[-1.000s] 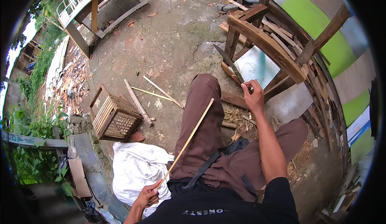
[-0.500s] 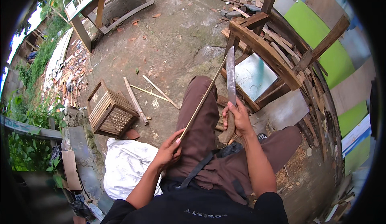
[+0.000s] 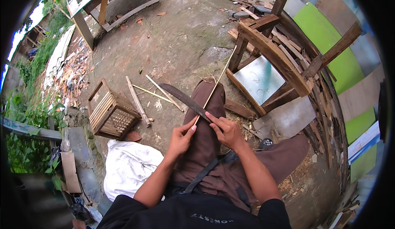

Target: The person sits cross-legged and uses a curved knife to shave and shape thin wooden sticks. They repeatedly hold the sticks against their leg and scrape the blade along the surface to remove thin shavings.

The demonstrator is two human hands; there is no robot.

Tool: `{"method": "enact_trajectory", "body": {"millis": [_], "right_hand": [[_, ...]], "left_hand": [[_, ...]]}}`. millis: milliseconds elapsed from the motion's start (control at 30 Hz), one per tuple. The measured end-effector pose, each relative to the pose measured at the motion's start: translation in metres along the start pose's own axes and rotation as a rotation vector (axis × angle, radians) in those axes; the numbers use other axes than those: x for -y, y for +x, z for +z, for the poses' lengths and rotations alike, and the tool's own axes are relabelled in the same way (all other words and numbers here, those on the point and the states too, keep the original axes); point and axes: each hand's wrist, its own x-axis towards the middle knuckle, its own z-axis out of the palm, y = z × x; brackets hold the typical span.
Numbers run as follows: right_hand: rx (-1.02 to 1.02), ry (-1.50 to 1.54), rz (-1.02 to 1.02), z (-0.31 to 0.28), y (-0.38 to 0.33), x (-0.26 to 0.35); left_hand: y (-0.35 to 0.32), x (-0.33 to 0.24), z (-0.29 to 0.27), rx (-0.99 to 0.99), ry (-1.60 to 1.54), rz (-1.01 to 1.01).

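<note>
My left hand (image 3: pixel 182 140) pinches the near end of a long, thin bamboo strip (image 3: pixel 219 80), which slants up and right across my raised knee. My right hand (image 3: pixel 227 132) is closed round the handle of a machete (image 3: pixel 181 96), hiding most of that handle. The dark blade points to the upper left and crosses the strip just beyond my left fingers. Its edge touches the strip or lies very close; I cannot tell which. My right index finger stretches along the base of the blade.
A slatted wooden crate (image 3: pixel 113 113) and a white cloth sack (image 3: pixel 129 169) lie at my left. Loose sticks (image 3: pixel 138 101) rest on the ground beyond the crate. To the right stands a wooden frame (image 3: pixel 273 54) beside piled scrap wood. A wooden bench (image 3: pixel 131 13) stands far left.
My right hand has swung the machete from pointing upward to lying leftward across the strip. My left hand has moved up and right, closer to my right hand.
</note>
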Motion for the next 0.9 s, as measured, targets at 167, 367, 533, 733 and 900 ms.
{"method": "enact_trajectory", "body": {"millis": [167,367,533,733,900], "right_hand": [[0.061,-0.047,-0.027,0.009,-0.003,0.004],[-0.074,-0.107,0.019,0.009,0.008,-0.021],[-0.146,-0.074,0.043,0.001,0.017,-0.037],[-0.204,-0.117,0.121,-0.003,0.025,-0.054],[-0.212,-0.269,0.285,-0.007,0.029,-0.045]], "left_hand": [[-0.014,0.016,-0.020,-0.002,0.092,0.037],[-0.054,0.026,-0.042,0.015,-0.001,-0.157],[-0.104,0.051,-0.080,0.036,-0.048,-0.211],[-0.171,0.061,-0.131,0.039,-0.233,-0.359],[-0.171,0.049,-0.130,0.048,-0.341,-0.363]]}}
